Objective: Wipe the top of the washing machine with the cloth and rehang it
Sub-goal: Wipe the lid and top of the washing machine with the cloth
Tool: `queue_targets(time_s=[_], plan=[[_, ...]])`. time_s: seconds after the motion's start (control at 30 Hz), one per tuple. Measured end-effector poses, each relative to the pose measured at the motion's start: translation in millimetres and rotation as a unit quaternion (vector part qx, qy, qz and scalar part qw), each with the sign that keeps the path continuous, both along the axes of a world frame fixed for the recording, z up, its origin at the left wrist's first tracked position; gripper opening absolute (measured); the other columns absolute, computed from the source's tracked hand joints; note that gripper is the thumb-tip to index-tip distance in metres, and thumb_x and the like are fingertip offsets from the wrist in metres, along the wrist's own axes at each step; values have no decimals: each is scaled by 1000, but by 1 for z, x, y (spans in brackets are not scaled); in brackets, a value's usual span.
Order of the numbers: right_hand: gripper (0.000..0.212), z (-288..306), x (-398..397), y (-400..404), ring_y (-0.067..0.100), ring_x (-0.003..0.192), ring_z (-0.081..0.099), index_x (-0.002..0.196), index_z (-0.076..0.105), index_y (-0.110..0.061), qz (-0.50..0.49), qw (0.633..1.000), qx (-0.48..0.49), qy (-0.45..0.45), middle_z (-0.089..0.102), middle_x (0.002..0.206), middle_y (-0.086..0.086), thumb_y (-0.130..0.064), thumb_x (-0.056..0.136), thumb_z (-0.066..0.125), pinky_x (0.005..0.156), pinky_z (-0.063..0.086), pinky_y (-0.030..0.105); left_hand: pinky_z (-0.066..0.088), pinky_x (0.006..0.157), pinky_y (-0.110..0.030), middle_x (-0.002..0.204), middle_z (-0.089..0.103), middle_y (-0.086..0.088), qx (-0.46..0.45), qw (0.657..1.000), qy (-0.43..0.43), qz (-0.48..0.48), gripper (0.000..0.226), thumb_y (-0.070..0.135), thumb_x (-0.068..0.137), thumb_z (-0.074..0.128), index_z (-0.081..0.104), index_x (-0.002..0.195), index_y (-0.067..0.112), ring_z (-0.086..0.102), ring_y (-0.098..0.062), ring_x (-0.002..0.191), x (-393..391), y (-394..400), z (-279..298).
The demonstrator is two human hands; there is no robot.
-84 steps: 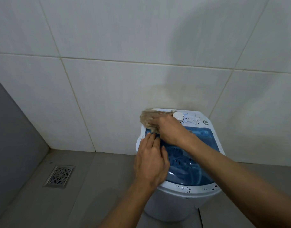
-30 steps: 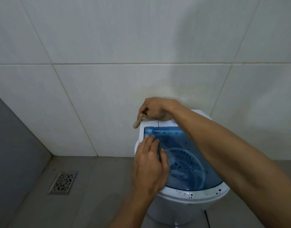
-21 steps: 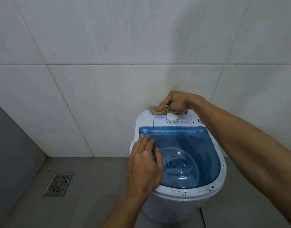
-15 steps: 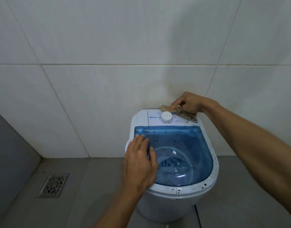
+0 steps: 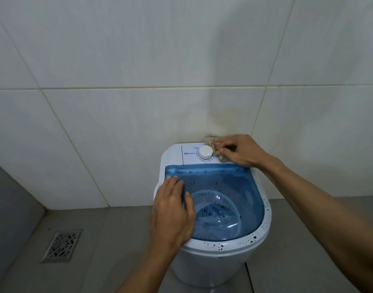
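A small white washing machine (image 5: 215, 265) stands against the tiled wall, with a see-through blue lid (image 5: 223, 187) speckled with dark spots. Its white control panel at the back carries a round white knob (image 5: 205, 152). My right hand (image 5: 238, 150) holds a crumpled beige cloth (image 5: 211, 141) against the panel just right of the knob, at the back right corner. Most of the cloth is hidden under the fingers. My left hand (image 5: 172, 210) lies flat with straight fingers on the lid's left side.
A white tiled wall (image 5: 139, 81) rises directly behind the machine. The grey floor holds a metal drain grate (image 5: 62, 246) at the lower left. A grey wall closes the far left side.
My right hand has carried the cloth from the panel's left corner, behind the knob, over to the right side. My left hand stays pressed on the lid.
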State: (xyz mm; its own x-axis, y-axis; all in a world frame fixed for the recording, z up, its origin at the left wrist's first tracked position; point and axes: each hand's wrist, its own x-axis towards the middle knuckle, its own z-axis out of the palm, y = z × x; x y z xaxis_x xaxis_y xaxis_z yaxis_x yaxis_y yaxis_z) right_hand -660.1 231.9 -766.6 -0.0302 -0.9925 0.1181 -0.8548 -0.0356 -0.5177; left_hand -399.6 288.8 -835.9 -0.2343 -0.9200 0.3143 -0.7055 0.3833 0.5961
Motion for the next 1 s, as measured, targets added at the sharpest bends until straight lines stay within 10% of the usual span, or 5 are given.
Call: queue_targets(time_s=[0.23,0.47,0.83,1.0], plan=[[46,-22,4,-33,25,130,38,141,46,-33,-22,995,50,83,47,142,-1,-39,101,26,107,34,48,33,117,-35,145,52,-1,1,1000,-5,1,40,29,96,49,58,131,13,40,-15,138,0,1,1],[50,-35,5,4,17,150,10,153,26,-27,10,993,30,114,21,161,-9,-40,105,26,121,3,34,35,116,-38,143,54,-4,0,1000,-4,1,40,27,95,52,59,131,10,42,-18,137,0,1,2],[50,-20,8,-26,29,121,47,138,47,-29,-60,993,75,66,53,137,7,-53,99,26,101,40,48,37,115,-39,145,52,-2,5,1000,-12,3,41,29,96,50,57,133,12,41,-17,138,0,0,0],[44,-30,8,-2,24,146,27,147,41,-25,-64,996,12,55,37,156,-1,-34,104,35,114,22,38,38,114,-40,143,54,-3,1,1000,-14,-2,40,27,95,51,59,130,10,43,-19,135,0,-1,-1]])
